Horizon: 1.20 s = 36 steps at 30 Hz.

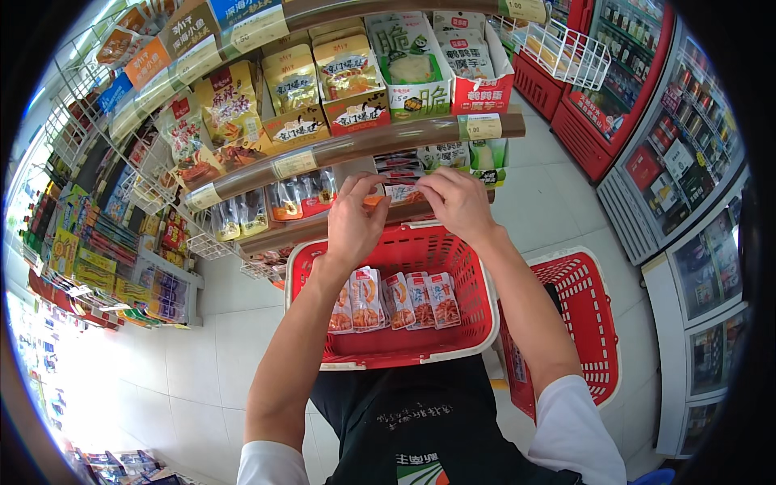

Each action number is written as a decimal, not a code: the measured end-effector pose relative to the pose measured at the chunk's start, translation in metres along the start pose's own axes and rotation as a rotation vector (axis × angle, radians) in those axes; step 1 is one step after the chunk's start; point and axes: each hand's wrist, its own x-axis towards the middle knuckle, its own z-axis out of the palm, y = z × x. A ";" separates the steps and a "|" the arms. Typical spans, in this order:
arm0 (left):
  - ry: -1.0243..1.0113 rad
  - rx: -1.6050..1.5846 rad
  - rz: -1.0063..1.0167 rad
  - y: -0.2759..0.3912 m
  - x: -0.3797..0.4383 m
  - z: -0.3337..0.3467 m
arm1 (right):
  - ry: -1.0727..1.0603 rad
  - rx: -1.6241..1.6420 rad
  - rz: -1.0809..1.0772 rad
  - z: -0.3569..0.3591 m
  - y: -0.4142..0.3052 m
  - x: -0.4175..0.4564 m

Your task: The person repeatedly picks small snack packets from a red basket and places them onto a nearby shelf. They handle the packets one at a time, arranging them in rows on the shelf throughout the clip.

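Both hands reach over a red plastic shopping basket (pixel 400 354) to a lower shelf. My left hand (pixel 357 215) is at the left of a small snack packet (pixel 405 194), fingers bent; my right hand (pixel 458 203) is at its right, thumb and forefinger close together. Whether either hand grips the packet cannot be told. Dark packets (pixel 397 162) lie stacked just behind. In the basket lie several flat snack packets (pixel 365 297) in two overlapping groups. Left of my left hand, boxes of small pouches (pixel 301 194) stand on the same shelf.
Brown shelf edges (pixel 388 139) with price tags cross in front, above the hands. Pouches in display boxes (pixel 357 115) fill the middle shelf. A second red basket (pixel 591 315) stands at the right, near glass-door coolers (pixel 679 151). Wire racks (pixel 145 188) and other goods are at the left.
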 end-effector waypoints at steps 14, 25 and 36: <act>-0.100 -0.911 -0.496 0.027 -0.039 0.005 | 0.171 1.000 0.653 -0.035 -0.049 -0.014; -0.165 -0.701 -0.881 -0.072 -0.122 0.055 | -0.421 0.707 0.966 0.045 -0.014 -0.117; -0.976 0.092 -0.168 -0.118 -0.214 0.106 | -0.977 0.227 0.925 0.166 0.037 -0.214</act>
